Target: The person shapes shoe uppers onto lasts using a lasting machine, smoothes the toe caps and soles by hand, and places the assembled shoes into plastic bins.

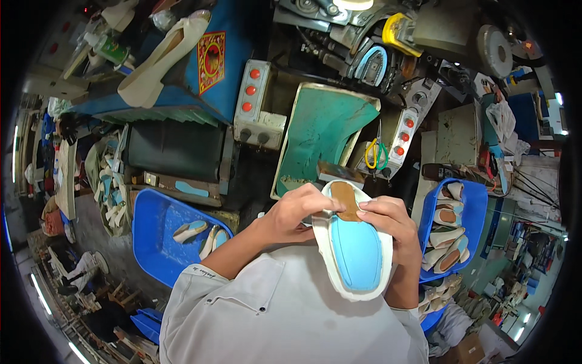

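Observation:
I hold a cream shoe upper [353, 242] sole side up in front of my chest. A light blue insole covers most of its underside, and a brown piece [346, 201] sits at the far end. My left hand [298, 209] grips the shoe's left edge near the brown piece. My right hand [389, 221] holds the right edge, with fingertips pressing on the brown piece. Both forearms come up from my white sleeves.
A blue bin [155, 225] at my left holds a few shoes. Another blue bin [476, 209] at my right is packed with several. Ahead stand a green work plate [321, 130], red-button control boxes [249, 91], scissors [376, 153] and a blue machine [227, 36] carrying a cream shoe [159, 57].

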